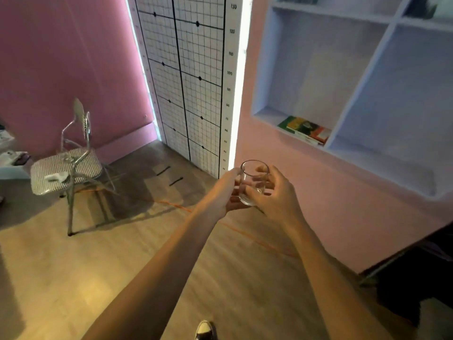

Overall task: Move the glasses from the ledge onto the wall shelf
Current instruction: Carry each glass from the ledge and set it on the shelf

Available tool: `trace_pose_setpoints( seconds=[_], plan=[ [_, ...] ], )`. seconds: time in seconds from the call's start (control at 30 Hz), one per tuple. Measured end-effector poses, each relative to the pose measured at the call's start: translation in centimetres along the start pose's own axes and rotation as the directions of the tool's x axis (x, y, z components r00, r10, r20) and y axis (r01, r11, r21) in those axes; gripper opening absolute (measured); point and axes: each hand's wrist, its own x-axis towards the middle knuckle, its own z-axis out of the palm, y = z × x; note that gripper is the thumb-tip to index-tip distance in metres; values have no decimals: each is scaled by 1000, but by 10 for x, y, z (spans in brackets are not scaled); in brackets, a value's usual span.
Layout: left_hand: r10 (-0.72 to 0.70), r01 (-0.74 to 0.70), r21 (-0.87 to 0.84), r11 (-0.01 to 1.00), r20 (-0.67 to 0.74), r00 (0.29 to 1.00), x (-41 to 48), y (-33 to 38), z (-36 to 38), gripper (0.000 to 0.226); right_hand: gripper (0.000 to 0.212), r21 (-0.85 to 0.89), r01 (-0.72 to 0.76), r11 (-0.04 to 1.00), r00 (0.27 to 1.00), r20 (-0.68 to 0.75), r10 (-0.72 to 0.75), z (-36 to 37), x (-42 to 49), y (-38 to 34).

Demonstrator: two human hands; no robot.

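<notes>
Glass upright between my left hand and right hand, fingers curled round it, near the wall shelf at right. Advise keeping it level, then setting it well inside a compartment.

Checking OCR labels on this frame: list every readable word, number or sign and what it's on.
"130": scale, right edge of the grid panel
"120": same scale
"110": same scale
"100": same scale
Lower scale numbers: too small, blurred
On book covers in the wall shelf: blurred, unreadable
On the glass: none
</notes>
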Motion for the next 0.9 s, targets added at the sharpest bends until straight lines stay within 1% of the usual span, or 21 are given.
trace_pose_setpoints(
  seconds=[0.13,0.23,0.33,0.43,0.53,0.67,0.73,0.8,0.9],
  plan=[
    [23,-23,5,1000,52,998,62,69,0,53,64,5,11,1000,998,-59,-11,0,84,-13],
    [49,-49,5,999,87,995,105,106,6,54,54,7,11,1000,996,-83,-10,-4,138,-16],
    [73,-75,17,997,105,992,149,143,16,52,51,9,16,1000,994,-106,-15,-10,192,-13],
    [89,-93,27,995,125,988,186,185,32,51,58,-6,28,1000,989,-146,-29,-21,247,-11],
    [133,-142,41,989,164,977,217,233,56,49,59,-23,86,996,973,-211,-89,-42,306,-17],
    [228,-238,36,971,172,958,244,311,93,57,56,-8,180,984,944,-278,-176,-81,384,-38],
    [273,-286,45,957,187,944,252,352,110,59,55,-21,237,971,916,-328,-231,-101,420,-55],
    [347,-361,35,932,205,915,262,391,125,54,53,-36,309,951,874,-384,-298,-121,454,-73],
    [439,-453,6,891,234,867,270,437,145,37,56,-52,366,929,817,-459,-348,-147,497,-98]
  ],
)
